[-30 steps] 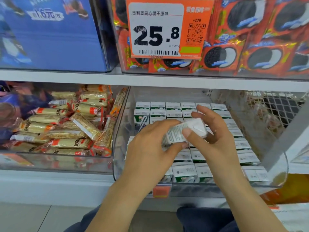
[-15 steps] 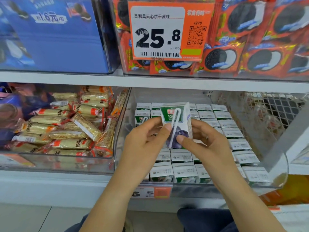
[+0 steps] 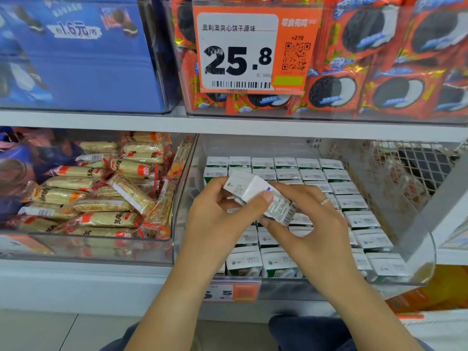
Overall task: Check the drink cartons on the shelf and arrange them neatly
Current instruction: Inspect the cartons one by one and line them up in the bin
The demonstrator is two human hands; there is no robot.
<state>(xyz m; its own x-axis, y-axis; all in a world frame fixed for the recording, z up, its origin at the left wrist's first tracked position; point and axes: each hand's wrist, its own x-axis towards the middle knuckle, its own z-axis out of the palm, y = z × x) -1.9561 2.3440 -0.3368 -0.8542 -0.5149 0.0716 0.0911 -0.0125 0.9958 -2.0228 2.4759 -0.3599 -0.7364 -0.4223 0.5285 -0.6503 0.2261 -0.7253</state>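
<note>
While both hands work in the lower middle of the head view, the scene sorts like this.

Held carton: one drink carton [image 3: 255, 192] is lifted above the rows, tilted with its white top to the upper left and its barcode end to the lower right.
Left hand: the left hand [image 3: 217, 221] grips the carton's upper end, thumb across its near face, fingers curled behind.
Right hand: the right hand [image 3: 311, 224] pinches the barcode end between thumb and fingers; a ring [image 3: 324, 201] sits on one finger.
Stocked cartons: rows of cartons [image 3: 311, 174] stand upright in a clear bin [image 3: 415, 272] at centre right; both hands and forearms hide the middle rows.
Left neighbour: a clear bin of wrapped snack bars [image 3: 101, 198], heaped loosely, lies just beside the carton bin at centre left.
Upper shelf: red cookie packs [image 3: 379, 72] at upper right, a blue box [image 3: 83, 59] at upper left, and an orange price tag [image 3: 253, 50] reading 25.8 in front of the packs.
Lower edge: a second price tag [image 3: 233, 291] on the shelf front, partly covered by the left forearm.
Right side: wire mesh [image 3: 417, 163] behind the bin wall.
</note>
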